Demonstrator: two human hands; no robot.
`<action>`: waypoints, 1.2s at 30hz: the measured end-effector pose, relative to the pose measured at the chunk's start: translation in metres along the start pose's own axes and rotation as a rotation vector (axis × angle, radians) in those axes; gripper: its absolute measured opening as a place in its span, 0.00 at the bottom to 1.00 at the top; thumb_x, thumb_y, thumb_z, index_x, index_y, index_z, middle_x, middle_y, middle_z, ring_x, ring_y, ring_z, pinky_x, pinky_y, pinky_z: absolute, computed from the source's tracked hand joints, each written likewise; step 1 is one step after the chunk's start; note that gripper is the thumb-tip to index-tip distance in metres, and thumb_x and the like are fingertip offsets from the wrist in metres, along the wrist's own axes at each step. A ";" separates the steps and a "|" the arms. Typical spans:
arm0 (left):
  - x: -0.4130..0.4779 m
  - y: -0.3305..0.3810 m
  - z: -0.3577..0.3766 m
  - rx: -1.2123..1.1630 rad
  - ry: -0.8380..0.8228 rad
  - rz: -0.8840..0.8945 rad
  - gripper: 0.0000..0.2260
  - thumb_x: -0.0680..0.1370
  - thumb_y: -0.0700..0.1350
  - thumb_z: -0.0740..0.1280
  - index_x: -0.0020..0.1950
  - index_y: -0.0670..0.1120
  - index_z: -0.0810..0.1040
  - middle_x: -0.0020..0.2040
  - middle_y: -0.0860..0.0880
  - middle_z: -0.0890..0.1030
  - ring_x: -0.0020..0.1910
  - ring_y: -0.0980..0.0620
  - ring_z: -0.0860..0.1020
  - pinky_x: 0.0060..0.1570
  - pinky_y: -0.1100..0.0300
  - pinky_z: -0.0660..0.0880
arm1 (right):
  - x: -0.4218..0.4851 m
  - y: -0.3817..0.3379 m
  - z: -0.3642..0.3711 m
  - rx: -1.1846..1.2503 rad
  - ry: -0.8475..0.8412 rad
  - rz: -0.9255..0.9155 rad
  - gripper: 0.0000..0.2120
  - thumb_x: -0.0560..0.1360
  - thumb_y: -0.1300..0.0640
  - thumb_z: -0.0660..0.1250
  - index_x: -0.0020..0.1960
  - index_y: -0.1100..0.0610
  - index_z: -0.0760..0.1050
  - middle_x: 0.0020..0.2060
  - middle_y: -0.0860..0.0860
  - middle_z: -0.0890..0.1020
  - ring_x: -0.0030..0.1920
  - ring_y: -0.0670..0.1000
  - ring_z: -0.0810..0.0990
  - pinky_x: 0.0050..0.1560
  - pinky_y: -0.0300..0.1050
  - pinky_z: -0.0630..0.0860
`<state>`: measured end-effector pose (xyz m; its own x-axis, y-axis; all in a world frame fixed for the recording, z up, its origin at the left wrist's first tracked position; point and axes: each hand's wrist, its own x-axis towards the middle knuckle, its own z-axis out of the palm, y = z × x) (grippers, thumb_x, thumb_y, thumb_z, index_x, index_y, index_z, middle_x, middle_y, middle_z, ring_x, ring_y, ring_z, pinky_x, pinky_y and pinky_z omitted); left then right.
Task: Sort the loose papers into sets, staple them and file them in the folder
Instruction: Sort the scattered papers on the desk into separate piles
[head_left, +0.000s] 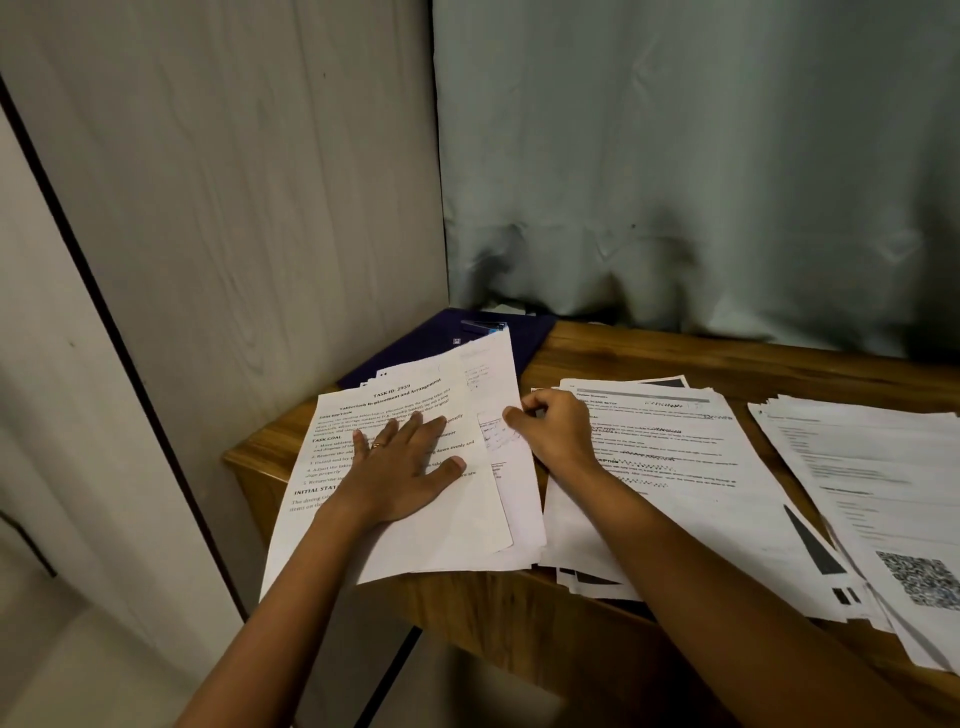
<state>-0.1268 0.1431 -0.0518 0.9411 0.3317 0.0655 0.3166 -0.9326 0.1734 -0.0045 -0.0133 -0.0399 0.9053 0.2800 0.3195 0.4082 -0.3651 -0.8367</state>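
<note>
On left stack (415, 530): left hand (402, 470) flat, fingers spread; right hand (553, 431) pinching sheet edge.

The top sheet (395, 467) of the left pile carries the heading "TASK ID: 2939", then "Tablecloth Replacement and Arrangement", "DESCRIPTION", "TASK GOAL" and "INITIAL STAT…", partly covered. The right-hand pile (893, 519) shows a QR code (917, 579); its text is too blurred to read.

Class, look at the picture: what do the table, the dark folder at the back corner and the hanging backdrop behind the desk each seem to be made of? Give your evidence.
Table: wood or wood-look laminate, brown with streaky grain and a slight sheen.
Folder: dark navy, smooth and matte, probably card or plastic; the dim light leaves it open.
Backdrop: pale grey-green cloth, shown by soft folds and creases near the bottom edge.
</note>
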 end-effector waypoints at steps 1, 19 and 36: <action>0.000 -0.001 0.000 -0.001 -0.001 -0.003 0.32 0.77 0.68 0.48 0.78 0.58 0.46 0.79 0.53 0.44 0.78 0.44 0.43 0.70 0.39 0.33 | 0.000 -0.002 -0.003 0.017 0.031 0.001 0.05 0.71 0.52 0.73 0.40 0.52 0.78 0.41 0.49 0.83 0.46 0.53 0.80 0.50 0.52 0.78; -0.017 -0.003 -0.025 -0.101 0.003 -0.006 0.31 0.78 0.66 0.43 0.76 0.51 0.58 0.78 0.49 0.57 0.77 0.46 0.54 0.71 0.34 0.41 | 0.060 -0.095 -0.131 0.046 0.406 -0.364 0.07 0.76 0.61 0.64 0.50 0.64 0.77 0.40 0.53 0.77 0.39 0.50 0.73 0.37 0.37 0.64; -0.086 -0.035 -0.057 -0.738 0.377 -0.228 0.16 0.82 0.57 0.50 0.53 0.51 0.73 0.49 0.50 0.77 0.43 0.51 0.76 0.45 0.57 0.70 | -0.012 -0.056 0.011 -0.129 -0.096 -0.051 0.10 0.79 0.60 0.61 0.55 0.66 0.74 0.52 0.59 0.80 0.54 0.58 0.79 0.48 0.45 0.74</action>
<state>-0.2258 0.1555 -0.0076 0.7202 0.6467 0.2514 0.2118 -0.5499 0.8079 -0.0395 0.0139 -0.0015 0.8699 0.3828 0.3110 0.4710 -0.4577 -0.7541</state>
